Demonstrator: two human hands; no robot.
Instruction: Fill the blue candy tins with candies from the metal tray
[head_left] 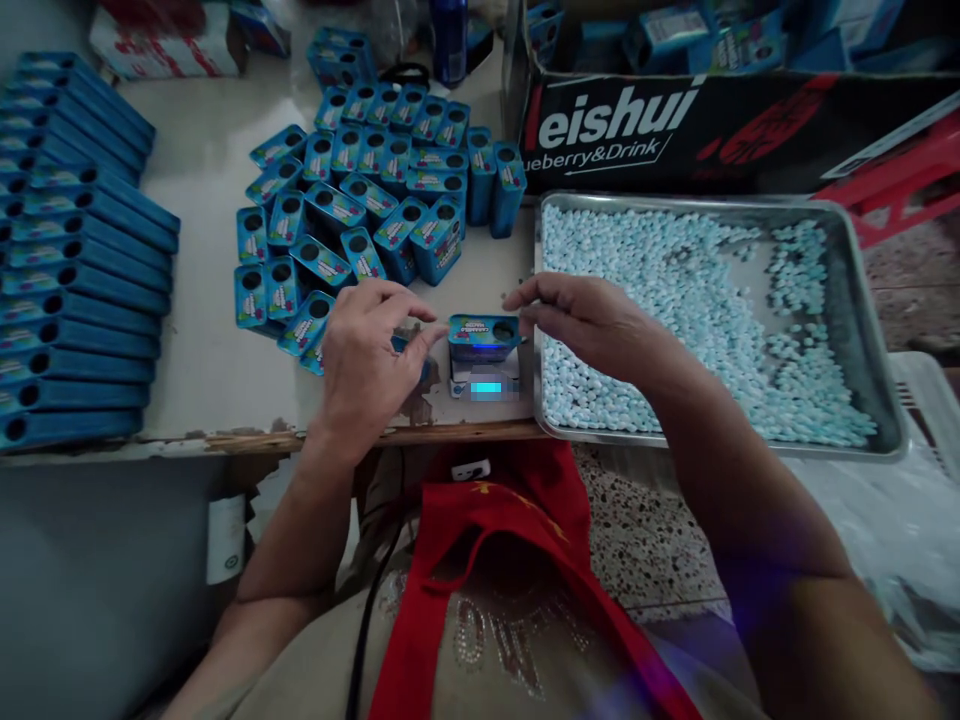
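A small blue tin with a dark round hole near one end of its labelled top stands upright on a small white digital scale with a glowing display. To its left is my left hand, thumb and fingers curved and apart, nothing visible between them. My right hand hovers at the tin's right end, its fingertips close to the hole. A narrow gap shows between that index finger and thumb, and I see nothing held there. Beside the scale, a metal tray holds many pale blue and white candies.
Similar blue tins stand loosely grouped behind my left hand. More tins are lined up in rows at the far left. A black carton with tins inside stands behind the tray. The table's worn front edge runs below my wrists.
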